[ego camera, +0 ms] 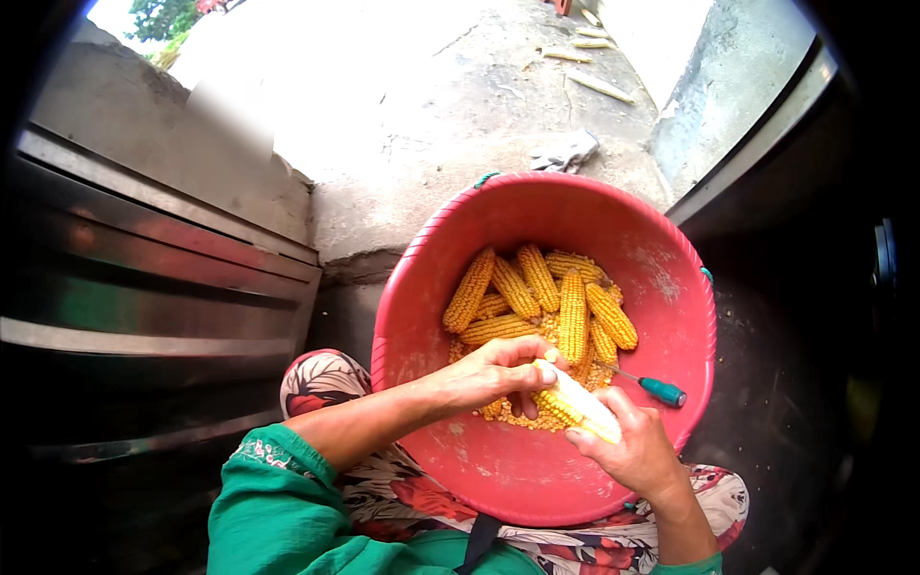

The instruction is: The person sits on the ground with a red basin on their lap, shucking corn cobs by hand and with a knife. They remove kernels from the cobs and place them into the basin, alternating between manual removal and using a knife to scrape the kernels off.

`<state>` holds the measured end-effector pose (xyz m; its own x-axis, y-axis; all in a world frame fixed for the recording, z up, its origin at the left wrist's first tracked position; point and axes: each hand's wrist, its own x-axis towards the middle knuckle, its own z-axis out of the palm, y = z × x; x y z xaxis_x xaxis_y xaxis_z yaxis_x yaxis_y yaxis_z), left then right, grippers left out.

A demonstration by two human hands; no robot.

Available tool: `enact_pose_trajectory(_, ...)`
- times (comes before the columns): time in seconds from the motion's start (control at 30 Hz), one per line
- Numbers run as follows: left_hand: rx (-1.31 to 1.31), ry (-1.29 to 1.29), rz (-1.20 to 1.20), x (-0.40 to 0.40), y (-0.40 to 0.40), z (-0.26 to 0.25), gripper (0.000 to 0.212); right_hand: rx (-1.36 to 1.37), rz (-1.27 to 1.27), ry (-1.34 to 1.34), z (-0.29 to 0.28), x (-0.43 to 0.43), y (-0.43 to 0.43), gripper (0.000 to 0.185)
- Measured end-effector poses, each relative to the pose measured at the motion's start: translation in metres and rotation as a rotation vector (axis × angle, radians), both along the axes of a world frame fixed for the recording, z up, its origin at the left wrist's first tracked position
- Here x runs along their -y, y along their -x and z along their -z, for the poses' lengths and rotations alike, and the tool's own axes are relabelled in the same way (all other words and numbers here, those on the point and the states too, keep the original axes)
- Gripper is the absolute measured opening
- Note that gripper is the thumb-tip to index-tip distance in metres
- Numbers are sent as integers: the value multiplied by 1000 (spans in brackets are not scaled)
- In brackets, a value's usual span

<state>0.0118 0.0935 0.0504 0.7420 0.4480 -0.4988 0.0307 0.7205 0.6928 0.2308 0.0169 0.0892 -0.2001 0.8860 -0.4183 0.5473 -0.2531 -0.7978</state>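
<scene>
A red plastic tub (460, 460) stands before me, holding several yellow corn ears (573, 316) and a layer of loose kernels (532, 419). Above the kernels, a partly shelled corn cob (578, 406) is held in both hands, tilted down to the right. My left hand (514, 374) has its thumb and fingers at the cob's upper end. My right hand (632, 438) grips its lower end. A screwdriver with a green handle (663, 392) lies inside the tub, right of the ears; its tip is not clearly visible.
Beyond the tub, a grey cloth or glove (566, 152) lies on the concrete floor. Several bare cobs (598, 85) are scattered farther back. A metal door (158, 269) stands at the left, and a wall (733, 86) rises at the right. Patterned trousers (327, 384) surround the tub's near side.
</scene>
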Motion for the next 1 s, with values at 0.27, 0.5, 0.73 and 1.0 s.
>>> enact_pose_trajectory(0.27, 156, 49, -7, -7, -9, -9, 40, -249, 140, 151, -9, -1, -13, 33)
enact_pose_trajectory(0.5, 131, -30, 45, -4, -5, -14, 42, -375, 188, 307, -10, 3, -8, 29)
enact_pose_trajectory(0.73, -155, -136, 10, -1, -14, -1, 31, -212, 136, 197, 16, 9, 2, 34)
enact_pose_trajectory(1.0, -312, -268, -41, 4, -19, 4, 22, -50, 37, 12, 28, 8, 5, 28)
